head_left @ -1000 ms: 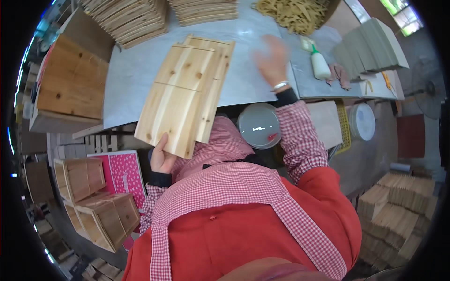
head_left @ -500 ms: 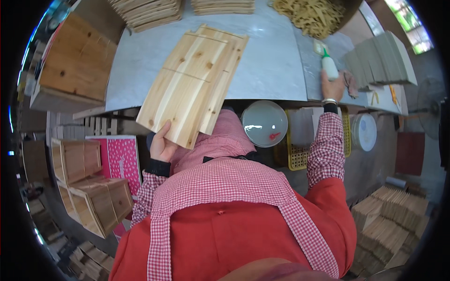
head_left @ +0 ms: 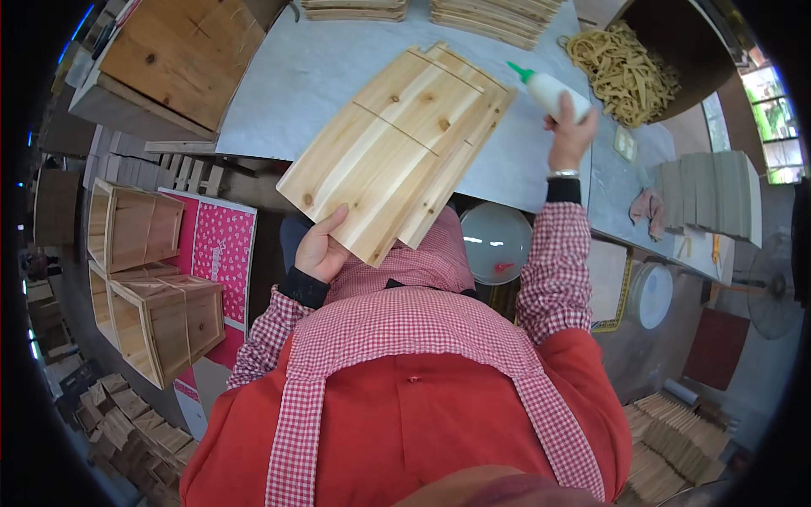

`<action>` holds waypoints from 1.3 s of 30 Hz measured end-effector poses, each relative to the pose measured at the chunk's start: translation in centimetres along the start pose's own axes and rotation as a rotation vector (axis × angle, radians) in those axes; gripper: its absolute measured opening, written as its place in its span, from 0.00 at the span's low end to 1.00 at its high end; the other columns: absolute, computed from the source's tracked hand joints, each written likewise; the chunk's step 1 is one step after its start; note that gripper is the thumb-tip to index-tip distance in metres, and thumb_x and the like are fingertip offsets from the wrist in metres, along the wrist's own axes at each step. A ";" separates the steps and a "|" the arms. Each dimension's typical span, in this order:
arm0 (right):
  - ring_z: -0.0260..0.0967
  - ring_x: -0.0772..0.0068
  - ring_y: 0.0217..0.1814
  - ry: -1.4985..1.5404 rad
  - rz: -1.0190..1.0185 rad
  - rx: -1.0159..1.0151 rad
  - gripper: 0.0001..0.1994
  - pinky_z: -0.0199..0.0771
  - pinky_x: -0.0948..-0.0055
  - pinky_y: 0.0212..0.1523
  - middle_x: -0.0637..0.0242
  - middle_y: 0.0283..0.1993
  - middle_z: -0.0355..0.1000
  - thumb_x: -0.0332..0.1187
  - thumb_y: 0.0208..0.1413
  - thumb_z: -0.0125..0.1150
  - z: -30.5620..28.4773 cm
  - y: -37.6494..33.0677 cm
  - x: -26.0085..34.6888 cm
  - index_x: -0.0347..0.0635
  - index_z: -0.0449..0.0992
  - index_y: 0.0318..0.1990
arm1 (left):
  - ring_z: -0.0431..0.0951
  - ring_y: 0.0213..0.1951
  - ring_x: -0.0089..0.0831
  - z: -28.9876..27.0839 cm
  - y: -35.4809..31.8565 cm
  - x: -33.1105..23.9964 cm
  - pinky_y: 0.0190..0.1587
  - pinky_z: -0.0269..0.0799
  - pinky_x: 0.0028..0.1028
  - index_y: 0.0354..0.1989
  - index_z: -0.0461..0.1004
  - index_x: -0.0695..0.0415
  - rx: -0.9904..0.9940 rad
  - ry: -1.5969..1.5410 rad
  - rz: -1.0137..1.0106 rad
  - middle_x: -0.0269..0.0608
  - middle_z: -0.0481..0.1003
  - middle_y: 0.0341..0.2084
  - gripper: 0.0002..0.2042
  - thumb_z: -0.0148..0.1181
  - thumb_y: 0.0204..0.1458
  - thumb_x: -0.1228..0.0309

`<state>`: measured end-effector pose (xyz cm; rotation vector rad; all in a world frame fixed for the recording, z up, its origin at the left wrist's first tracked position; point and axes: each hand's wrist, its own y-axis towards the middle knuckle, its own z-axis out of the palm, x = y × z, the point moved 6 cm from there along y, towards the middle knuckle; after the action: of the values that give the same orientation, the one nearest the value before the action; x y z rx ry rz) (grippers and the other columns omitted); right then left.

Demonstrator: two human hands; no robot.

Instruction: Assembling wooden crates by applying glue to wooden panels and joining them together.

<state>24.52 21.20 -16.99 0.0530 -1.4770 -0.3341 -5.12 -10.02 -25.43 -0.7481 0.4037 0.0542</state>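
My left hand (head_left: 323, 245) grips the near end of two overlapping wooden boards (head_left: 384, 152), thumb on top and fingers underneath. The boards are pale, knotty pine with thin grooves across them, and they slant over the table's front edge. My right hand (head_left: 573, 135) is wrapped round a white glue bottle (head_left: 553, 91) with a green nozzle. The bottle is raised over the table, tilted, its nozzle pointing left toward the far end of the boards without touching them.
Stacks of thin wooden boards (head_left: 494, 19) stand at the table's back. Tan strips (head_left: 625, 72) spill from a tipped container at the back right. Grey blocks (head_left: 714, 194) and a rag (head_left: 648, 211) lie at right. A lidded bucket (head_left: 497, 241) stands below the edge; wooden boxes (head_left: 165, 317) sit at left.
My right hand has lifted the glue bottle off the table's right side and brought it left, near the boards. The nozzle has tipped leftward. The whole view has turned somewhat.
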 end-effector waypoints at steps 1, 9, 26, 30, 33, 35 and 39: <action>0.67 0.76 0.19 -0.005 0.013 0.042 0.19 0.66 0.79 0.17 0.61 0.32 0.70 0.39 0.52 0.65 2.0 0.2 -0.5 0.35 0.65 0.41 | 0.68 0.56 0.40 0.3 -0.2 0.0 0.60 0.64 0.41 0.59 0.60 0.60 0.007 0.011 0.002 0.45 0.68 0.54 0.23 0.58 0.54 0.75; 0.73 0.67 0.28 -0.207 -0.071 0.169 0.28 0.74 0.69 0.28 0.56 0.34 0.73 0.45 0.44 0.71 10.2 3.7 -4.3 0.33 0.67 0.44 | 0.68 0.57 0.41 0.4 -0.6 -0.1 0.60 0.63 0.44 0.61 0.57 0.60 -0.014 0.048 0.007 0.48 0.67 0.55 0.24 0.55 0.56 0.74; 0.74 0.61 0.36 -0.570 -0.401 0.337 0.24 0.74 0.67 0.38 0.56 0.36 0.74 0.41 0.43 0.68 4.5 3.7 0.7 0.39 0.69 0.46 | 0.68 0.57 0.40 0.1 -0.2 -0.1 0.59 0.64 0.44 0.60 0.58 0.60 -0.018 0.033 -0.003 0.46 0.67 0.55 0.25 0.58 0.54 0.75; 0.74 0.63 0.35 -0.656 -0.383 0.334 0.23 0.74 0.68 0.37 0.57 0.35 0.74 0.40 0.44 0.67 1.7 2.8 2.4 0.38 0.69 0.46 | 0.68 0.56 0.40 0.1 -0.2 0.0 0.59 0.64 0.44 0.60 0.58 0.60 -0.015 0.027 -0.004 0.45 0.67 0.55 0.25 0.58 0.54 0.75; 0.74 0.64 0.34 -0.716 -0.384 0.304 0.23 0.74 0.68 0.37 0.57 0.34 0.74 0.41 0.45 0.68 1.8 2.4 3.1 0.37 0.69 0.46 | 0.68 0.56 0.40 0.0 -0.2 -0.1 0.59 0.64 0.44 0.60 0.59 0.60 -0.007 0.022 0.000 0.45 0.67 0.55 0.25 0.58 0.54 0.75; 0.73 0.64 0.34 -0.519 -0.161 0.261 0.24 0.73 0.68 0.37 0.57 0.34 0.74 0.42 0.45 0.68 3.1 1.9 2.1 0.37 0.69 0.45 | 0.68 0.56 0.40 -0.1 -0.4 -0.1 0.59 0.65 0.44 0.60 0.59 0.60 -0.005 0.019 0.002 0.45 0.67 0.54 0.24 0.58 0.54 0.75; 0.73 0.64 0.35 -0.383 -0.237 0.233 0.26 0.73 0.67 0.38 0.57 0.33 0.74 0.46 0.44 0.69 7.5 1.5 -0.4 0.36 0.69 0.45 | 0.69 0.56 0.40 0.6 -0.5 0.0 0.59 0.65 0.43 0.59 0.59 0.60 0.006 0.034 -0.003 0.45 0.68 0.54 0.24 0.58 0.54 0.75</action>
<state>17.45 24.02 -16.20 0.3701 -1.8905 -0.3757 -4.77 -10.00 -24.70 -0.7449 0.4353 0.0373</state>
